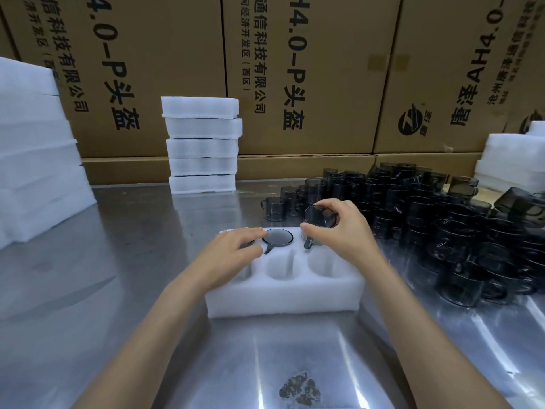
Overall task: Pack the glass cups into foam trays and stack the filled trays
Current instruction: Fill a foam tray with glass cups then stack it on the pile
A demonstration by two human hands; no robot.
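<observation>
A white foam tray (283,299) with round pockets lies on the steel table in front of me. One dark glass cup (277,237) sits sunk in its far middle pocket. My right hand (339,228) grips another dark glass cup (320,216) by the rim, tilted over the far right pocket, handle pointing down. My left hand (233,249) rests on the far left pocket, its fingers covering a cup of which only a dark edge shows. The near row of pockets holds nothing.
A big pile of dark glass cups (442,225) covers the table's right side. A stack of foam trays (203,144) stands behind, taller foam stacks sit at left (35,149) and right (513,163). Cardboard boxes (309,69) wall the back.
</observation>
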